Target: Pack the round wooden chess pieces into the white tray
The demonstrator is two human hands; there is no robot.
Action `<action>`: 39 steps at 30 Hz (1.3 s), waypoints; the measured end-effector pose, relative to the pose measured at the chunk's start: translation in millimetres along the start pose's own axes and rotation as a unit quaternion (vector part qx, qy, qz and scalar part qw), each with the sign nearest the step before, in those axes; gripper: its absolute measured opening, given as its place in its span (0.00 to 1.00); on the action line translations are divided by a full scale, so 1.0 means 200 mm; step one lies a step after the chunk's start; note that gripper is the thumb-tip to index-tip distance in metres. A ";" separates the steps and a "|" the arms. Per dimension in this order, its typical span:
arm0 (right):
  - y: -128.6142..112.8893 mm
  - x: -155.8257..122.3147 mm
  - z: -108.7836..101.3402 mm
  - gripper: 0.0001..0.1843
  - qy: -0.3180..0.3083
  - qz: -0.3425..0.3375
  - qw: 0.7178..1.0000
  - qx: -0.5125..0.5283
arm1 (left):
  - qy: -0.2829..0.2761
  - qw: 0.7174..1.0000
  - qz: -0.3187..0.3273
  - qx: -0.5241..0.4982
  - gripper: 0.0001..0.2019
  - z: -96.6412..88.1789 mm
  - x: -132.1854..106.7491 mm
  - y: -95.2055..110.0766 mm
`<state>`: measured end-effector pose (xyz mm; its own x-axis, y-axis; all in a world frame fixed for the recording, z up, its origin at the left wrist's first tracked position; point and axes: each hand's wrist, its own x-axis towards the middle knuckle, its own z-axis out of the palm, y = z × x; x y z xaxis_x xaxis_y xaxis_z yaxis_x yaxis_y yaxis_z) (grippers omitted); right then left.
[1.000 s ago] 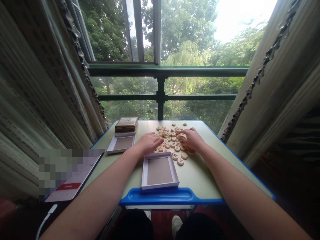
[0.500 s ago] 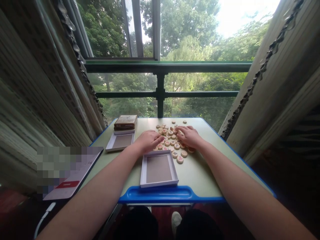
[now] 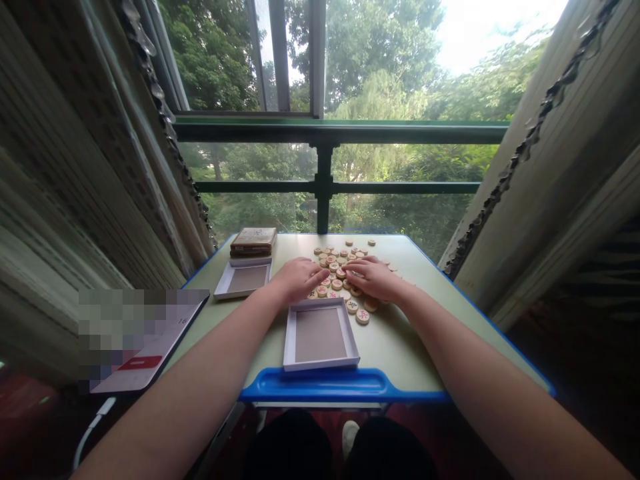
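Several round wooden chess discs [image 3: 344, 267] lie spread over the far half of a pale green table [image 3: 400, 347]. My left hand [image 3: 299, 278] rests palm down on the left side of the discs, fingers stretched out. My right hand [image 3: 373, 277] lies flat over the right side of the pile, its fingers reaching left toward the other hand. An empty white box tray [image 3: 320, 333] sits just in front of both hands. One loose disc [image 3: 362, 316] lies beside the tray's far right corner.
A second shallow white tray [image 3: 245, 279] lies at the table's left, with a brown folded board or box [image 3: 253, 241] behind it. A phone with a cable [image 3: 145, 347] rests off the left edge. The table has a blue front lip [image 3: 320, 387]; a window railing stands behind.
My right hand has slid left across the discs toward my left hand, bunching the pieces closer together. The left hand has hardly shifted.
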<state>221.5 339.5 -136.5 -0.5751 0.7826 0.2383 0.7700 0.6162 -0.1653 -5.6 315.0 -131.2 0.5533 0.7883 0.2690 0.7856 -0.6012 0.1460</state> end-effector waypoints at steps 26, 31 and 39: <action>-0.12 -0.02 -0.03 0.14 0.022 -0.057 0.998 0.009 | -0.037 0.994 0.056 -0.081 0.30 0.02 0.01 0.01; -0.13 -0.02 -0.01 0.13 0.005 -0.057 0.998 0.016 | -0.030 0.995 0.045 -0.082 0.30 0.02 0.01 0.00; -0.09 -0.01 0.00 0.13 0.045 0.009 0.999 -0.013 | -0.017 0.997 0.049 -0.052 0.29 0.02 0.01 0.00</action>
<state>207.9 326.9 -133.1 -0.5342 0.7822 0.3206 0.7879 0.5982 -0.1464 -2.9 317.5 -134.6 0.6365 0.7277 0.2555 0.6954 -0.6848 0.2180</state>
